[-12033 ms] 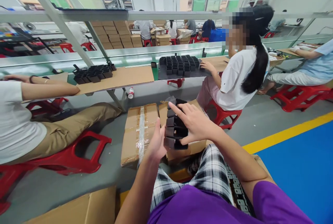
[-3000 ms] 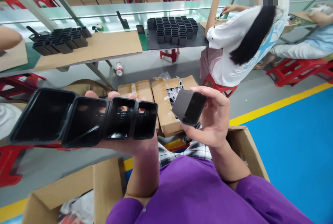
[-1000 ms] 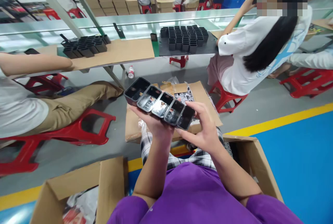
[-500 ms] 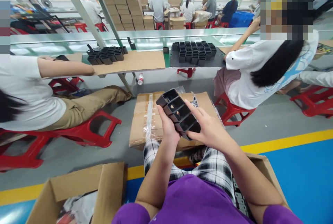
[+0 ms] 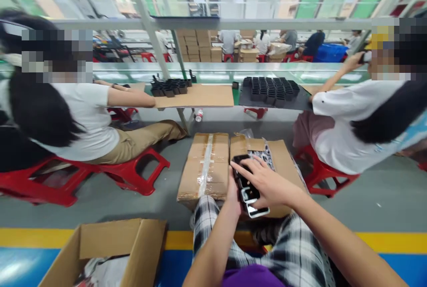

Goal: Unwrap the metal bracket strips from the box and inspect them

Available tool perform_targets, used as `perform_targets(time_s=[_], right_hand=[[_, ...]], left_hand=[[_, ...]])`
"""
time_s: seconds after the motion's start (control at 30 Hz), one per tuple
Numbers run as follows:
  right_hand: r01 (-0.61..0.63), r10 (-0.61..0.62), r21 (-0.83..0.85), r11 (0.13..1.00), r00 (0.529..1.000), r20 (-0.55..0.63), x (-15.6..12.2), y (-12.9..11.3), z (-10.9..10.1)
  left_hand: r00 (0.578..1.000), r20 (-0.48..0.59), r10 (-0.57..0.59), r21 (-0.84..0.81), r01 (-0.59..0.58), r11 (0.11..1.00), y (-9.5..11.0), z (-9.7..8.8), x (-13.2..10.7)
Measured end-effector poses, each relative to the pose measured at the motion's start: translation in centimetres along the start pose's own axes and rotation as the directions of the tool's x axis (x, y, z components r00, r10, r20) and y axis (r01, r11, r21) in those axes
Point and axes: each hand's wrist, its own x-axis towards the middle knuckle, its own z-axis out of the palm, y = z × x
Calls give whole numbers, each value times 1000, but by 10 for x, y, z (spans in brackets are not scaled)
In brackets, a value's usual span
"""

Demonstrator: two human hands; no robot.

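Observation:
My left hand (image 5: 234, 189) is closed around the side of a row of black box-shaped parts (image 5: 245, 181) with open tops, held above the cartons in front of my knees. The rims of the nearest ones look bright white. My right hand (image 5: 267, 181) lies over the row from the right, with fingers stretched apart across the openings. Its thumb points down near the white-rimmed end. Part of the row is hidden beneath those fingers. Under my hands stands an open carton (image 5: 283, 158) with patterned dark and white contents showing.
Left of it sits a taped carton (image 5: 196, 167); another open box (image 5: 110, 238) holds pale material. Black parts stand grouped on the bench (image 5: 210, 96) ahead. Co-workers sit both sides on red stools (image 5: 140, 173). A bottle (image 5: 199, 115) lies under the bench.
My view has tilted up. The row of black parts has moved lower and turned, and bright rims now show at its near end. My right hand has shifted from the row's side onto its top.

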Motion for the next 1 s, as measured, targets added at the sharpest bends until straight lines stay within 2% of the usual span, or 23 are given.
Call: perform_targets(time_s=[0.1, 0.17, 0.23, 0.3, 0.37, 0.47, 0.6, 0.73, 0.83, 1.0], right_hand=[[1, -8, 77, 997, 996, 92, 18, 4, 31], [-9, -7, 148, 989, 994, 109, 32, 11, 48], [-15, -3, 213, 977, 996, 86, 51, 20, 56], [12, -20, 246, 969, 999, 31, 76, 30, 54], [79, -71, 246, 966, 997, -41, 106, 40, 40], [183, -153, 239, 954, 979, -136, 158, 48, 6], [243, -203, 256, 936, 964, -174, 218, 43, -46], [244, -211, 250, 937, 966, -149, 254, 21, -89], [207, -178, 243, 948, 975, -137, 273, -2, -118], [153, -119, 216, 964, 979, -165, 301, -40, -158]], left_hand=[[998, -63, 4, -37, -6, 999, 2, -34, 14], [994, -110, 23, -42, -28, 999, 10, -48, 23], [986, -159, 45, -44, -53, 998, 28, -53, 31], [977, -201, 75, -42, -85, 995, 56, -48, 38], [966, -234, 110, -32, -120, 992, 92, -36, 42], [956, -245, 163, -45, -180, 983, 151, -12, 40], [947, -190, 260, -98, -281, 955, 217, 22, 16], [930, -220, 294, -69, -315, 946, 260, 47, -18], [939, -243, 242, -54, -262, 964, 289, 58, -43], [964, -200, 176, -40, -187, 981, 338, 76, -84]])
